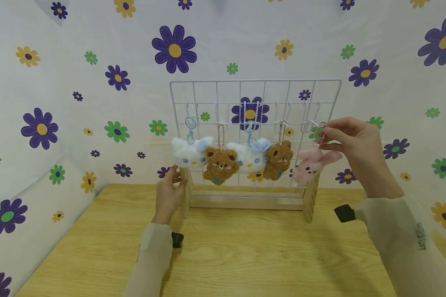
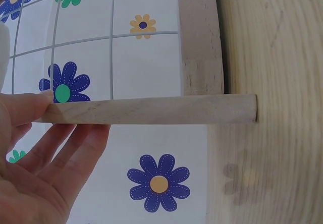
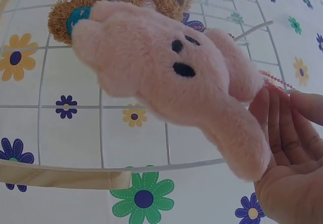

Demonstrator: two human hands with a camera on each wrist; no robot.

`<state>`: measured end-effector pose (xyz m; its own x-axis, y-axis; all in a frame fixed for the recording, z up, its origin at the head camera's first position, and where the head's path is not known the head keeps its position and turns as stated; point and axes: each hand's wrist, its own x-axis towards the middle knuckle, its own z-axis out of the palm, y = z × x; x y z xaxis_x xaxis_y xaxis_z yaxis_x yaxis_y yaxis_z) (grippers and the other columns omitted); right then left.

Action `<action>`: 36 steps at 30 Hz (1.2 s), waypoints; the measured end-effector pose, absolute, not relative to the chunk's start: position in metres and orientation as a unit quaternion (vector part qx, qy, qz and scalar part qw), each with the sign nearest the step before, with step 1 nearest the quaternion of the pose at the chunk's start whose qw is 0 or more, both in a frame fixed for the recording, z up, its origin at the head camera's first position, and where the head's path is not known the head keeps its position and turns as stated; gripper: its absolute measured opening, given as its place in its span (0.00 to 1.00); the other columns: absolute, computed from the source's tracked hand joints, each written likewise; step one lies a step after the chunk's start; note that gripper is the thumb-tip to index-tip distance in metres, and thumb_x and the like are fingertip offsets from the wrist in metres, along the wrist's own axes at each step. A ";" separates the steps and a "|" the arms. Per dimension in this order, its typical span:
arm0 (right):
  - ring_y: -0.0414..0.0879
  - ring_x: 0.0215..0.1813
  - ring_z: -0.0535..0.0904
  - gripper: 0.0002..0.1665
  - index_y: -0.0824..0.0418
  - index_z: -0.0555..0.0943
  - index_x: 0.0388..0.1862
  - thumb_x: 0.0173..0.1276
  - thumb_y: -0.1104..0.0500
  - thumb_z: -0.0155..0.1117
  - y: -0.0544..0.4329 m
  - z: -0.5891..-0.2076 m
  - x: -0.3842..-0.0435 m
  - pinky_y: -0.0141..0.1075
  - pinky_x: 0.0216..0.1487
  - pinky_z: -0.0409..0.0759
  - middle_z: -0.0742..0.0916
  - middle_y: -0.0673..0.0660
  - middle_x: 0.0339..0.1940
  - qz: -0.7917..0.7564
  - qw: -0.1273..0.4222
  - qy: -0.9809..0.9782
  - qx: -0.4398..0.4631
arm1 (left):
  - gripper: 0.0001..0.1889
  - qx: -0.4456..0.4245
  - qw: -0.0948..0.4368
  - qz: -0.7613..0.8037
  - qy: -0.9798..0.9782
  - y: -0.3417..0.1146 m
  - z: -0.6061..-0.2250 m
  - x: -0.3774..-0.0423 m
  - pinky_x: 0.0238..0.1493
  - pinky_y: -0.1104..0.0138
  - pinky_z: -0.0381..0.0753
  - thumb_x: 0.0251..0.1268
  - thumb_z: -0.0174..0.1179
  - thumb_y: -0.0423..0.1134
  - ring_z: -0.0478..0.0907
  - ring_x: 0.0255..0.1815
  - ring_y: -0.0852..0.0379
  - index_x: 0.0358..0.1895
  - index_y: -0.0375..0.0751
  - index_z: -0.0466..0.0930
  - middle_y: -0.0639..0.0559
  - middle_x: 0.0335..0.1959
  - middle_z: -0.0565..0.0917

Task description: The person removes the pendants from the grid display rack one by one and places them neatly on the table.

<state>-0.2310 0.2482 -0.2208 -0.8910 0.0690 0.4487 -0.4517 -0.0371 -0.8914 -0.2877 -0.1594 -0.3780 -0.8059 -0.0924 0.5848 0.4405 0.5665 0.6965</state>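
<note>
My right hand [image 1: 360, 152] pinches the pink bead chain [image 3: 275, 76] of a pink plush bunny keychain [image 1: 310, 167] between thumb and fingers. The bunny hangs tilted, ears to the right, by a white hook [image 1: 314, 123] at the rack's right end. Whether its chain is over that hook I cannot tell. With thumb and fingers, my left hand [image 1: 169, 196] grips the left wooden upright [image 2: 151, 110] of the white wire grid rack [image 1: 255, 81]. Left of the bunny hang two brown plush bears [image 1: 220, 165] and two white plush cats [image 1: 191, 154] with blue clasps.
The rack stands on a wood-grain table [image 1: 245, 251], its wooden crossbar [image 1: 245, 202] low at the front. A flower-print backdrop [image 1: 230, 33] rises close behind. Black wrist devices [image 1: 345, 213] stick out from both sleeves.
</note>
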 end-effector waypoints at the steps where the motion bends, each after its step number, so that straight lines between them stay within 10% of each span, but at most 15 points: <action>1: 0.44 0.36 0.86 0.05 0.66 0.87 0.42 0.69 0.66 0.68 0.248 -0.221 -0.231 0.31 0.40 0.86 0.89 0.54 0.36 0.710 0.182 -0.665 0.146 | 0.27 -0.105 0.294 -0.454 -0.835 -0.159 -0.378 -0.287 0.50 0.44 0.83 0.65 0.63 0.22 0.84 0.47 0.31 0.67 0.28 0.71 0.25 0.48 0.83; 36: 0.43 0.33 0.87 0.06 0.67 0.86 0.41 0.71 0.72 0.63 0.248 -0.240 -0.223 0.30 0.39 0.85 0.89 0.53 0.34 0.675 0.154 -0.700 0.177 | 0.27 -0.099 0.290 -0.457 -0.835 -0.159 -0.376 -0.287 0.52 0.43 0.82 0.65 0.62 0.22 0.84 0.47 0.31 0.68 0.28 0.71 0.25 0.49 0.83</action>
<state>-0.2234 0.2477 -0.2396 -0.8901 -0.0407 0.4539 -0.4551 0.0272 -0.8900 -0.2866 -0.1587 -0.3760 -0.8119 -0.1006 0.5750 0.4301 0.5630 0.7058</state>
